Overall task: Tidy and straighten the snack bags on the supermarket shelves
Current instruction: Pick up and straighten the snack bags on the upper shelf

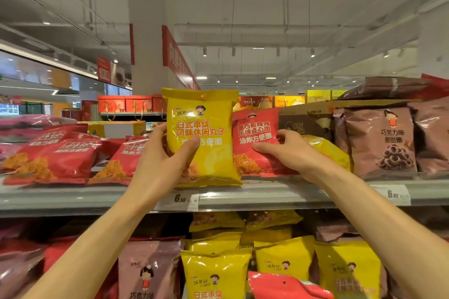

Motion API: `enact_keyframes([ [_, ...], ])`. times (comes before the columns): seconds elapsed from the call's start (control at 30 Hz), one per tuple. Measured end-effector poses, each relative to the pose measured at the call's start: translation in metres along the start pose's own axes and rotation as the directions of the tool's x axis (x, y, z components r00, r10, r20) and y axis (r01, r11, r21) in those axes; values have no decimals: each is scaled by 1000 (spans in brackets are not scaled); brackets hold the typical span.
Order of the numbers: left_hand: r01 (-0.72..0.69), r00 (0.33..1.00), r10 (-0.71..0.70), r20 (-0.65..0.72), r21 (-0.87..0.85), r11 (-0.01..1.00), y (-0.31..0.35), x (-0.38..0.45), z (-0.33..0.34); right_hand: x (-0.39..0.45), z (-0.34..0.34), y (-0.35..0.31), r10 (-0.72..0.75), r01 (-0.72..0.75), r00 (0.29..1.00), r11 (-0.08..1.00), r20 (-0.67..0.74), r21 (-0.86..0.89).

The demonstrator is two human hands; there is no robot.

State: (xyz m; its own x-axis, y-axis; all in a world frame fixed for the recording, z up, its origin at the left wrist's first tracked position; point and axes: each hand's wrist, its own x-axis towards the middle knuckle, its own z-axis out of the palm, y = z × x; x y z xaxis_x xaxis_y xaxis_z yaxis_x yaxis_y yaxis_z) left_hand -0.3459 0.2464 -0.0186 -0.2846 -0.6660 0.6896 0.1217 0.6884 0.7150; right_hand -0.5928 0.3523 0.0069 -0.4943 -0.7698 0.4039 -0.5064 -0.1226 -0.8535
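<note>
My left hand [162,160] grips a yellow snack bag [206,114] by its left side, thumb across the front, and holds it upright in front of the top shelf edge [267,198]. My right hand [289,153] pinches the lower right part of a red snack bag [252,133] standing on the top shelf just right of the yellow one. Another yellow bag [332,150] lies tilted behind my right hand. Red bags [56,155] lie slumped on the shelf to the left.
Brown chocolate-ring bags [381,143] stand at the right of the top shelf, with a cardboard box [308,109] behind. The lower shelf holds yellow bags [213,277], a pinkish-brown bag [148,274] and a loose red bag [286,286]. Price tags [179,199] sit on the shelf rail.
</note>
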Motion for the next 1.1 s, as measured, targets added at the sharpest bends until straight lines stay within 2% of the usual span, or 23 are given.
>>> enact_keyframes([
  [0.2,7,999,-8,-35,-23,1000,3,-3,-2,-10,-16,-9,-89,95,985,995,-150,29],
  [0.43,0,999,-1,-48,-21,1000,10,-3,18,-37,-63,-4,-102,127,978,983,-181,135],
  [0.6,-14,999,16,-35,59,998,16,3,54,-56,-94,10,-75,102,981,984,-179,147],
  [0.87,-80,992,110,-68,349,934,23,27,115,-68,-119,28,-83,111,986,973,-143,203],
  [1.1,-124,976,210,-51,660,741,12,37,135,-63,-123,30,-102,117,991,975,-88,188],
])
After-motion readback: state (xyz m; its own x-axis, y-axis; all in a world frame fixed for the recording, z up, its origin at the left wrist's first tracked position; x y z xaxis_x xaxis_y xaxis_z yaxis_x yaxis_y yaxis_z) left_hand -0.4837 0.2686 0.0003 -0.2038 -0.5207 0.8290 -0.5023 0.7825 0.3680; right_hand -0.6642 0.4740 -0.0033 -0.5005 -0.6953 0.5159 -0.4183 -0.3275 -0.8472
